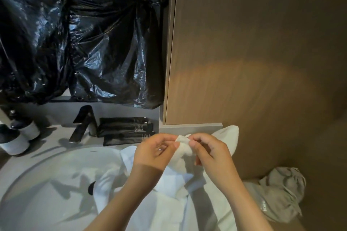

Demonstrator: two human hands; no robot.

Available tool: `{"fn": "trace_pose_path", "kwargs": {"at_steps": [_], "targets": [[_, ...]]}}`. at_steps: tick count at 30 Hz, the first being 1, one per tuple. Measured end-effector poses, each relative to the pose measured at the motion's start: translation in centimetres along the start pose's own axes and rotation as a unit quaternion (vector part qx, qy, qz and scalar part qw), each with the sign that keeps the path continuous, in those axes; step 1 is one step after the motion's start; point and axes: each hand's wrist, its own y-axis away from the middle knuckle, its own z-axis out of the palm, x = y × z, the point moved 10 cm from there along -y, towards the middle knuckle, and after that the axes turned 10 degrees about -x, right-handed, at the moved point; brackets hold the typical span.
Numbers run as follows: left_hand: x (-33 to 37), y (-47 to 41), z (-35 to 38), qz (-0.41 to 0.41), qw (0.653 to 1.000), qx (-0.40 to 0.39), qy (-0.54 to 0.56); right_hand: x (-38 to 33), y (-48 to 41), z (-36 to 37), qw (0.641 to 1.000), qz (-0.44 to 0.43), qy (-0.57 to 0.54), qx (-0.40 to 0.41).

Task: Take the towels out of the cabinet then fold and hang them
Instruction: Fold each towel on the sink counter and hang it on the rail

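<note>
Left hand (155, 153) and right hand (211, 153) pinch one corner of the white towel (183, 147) — print on black packets (122, 130) is unreadable.

A brown wood-grain panel (253, 43) fills the right side, with a warm patch of light across it. Crinkled black plastic sheeting (75, 33) covers the far left, above a grey tabletop (54, 137) with a round white basin (37, 202).

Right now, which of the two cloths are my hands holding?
The white towel, pinched at its top between the left hand and right hand over the sink. The grey cloth lies crumpled off to the right, touched by neither hand.
</note>
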Motion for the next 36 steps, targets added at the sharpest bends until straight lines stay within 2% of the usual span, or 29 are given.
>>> {"fn": "trace_pose_path", "kwargs": {"at_steps": [4, 9, 12, 17, 23, 36], "targets": [[-1.0, 0.8, -0.2, -0.022, 1.0, 0.001, -0.009, 0.0, 0.2, -0.4, 1.0, 0.008, -0.005, 0.021], [0.2, 1.1, 0.2, 0.014, 0.999, -0.007, -0.038, -0.9, 0.2, 0.1, 1.0, 0.01, 0.004, -0.016], [0.5, 1.1, 0.8, 0.021, 0.998, -0.021, -0.05, -1.6, 0.1, -0.4, 1.0, 0.003, 0.011, -0.01], [1.0, 0.7, 1.5, 0.046, 0.993, -0.032, -0.109, -2.4, -0.1, -1.7, 0.999, -0.001, 0.003, 0.035], [1.7, -0.2, 1.5, 0.062, 0.98, -0.053, -0.182, -4.7, -0.6, -3.6, 0.997, -0.046, 0.006, 0.066], [1.2, -0.9, 0.0, 0.064, 0.966, -0.058, -0.243, -7.9, -2.0, -9.5, 0.977, -0.091, 0.057, 0.186]]}}
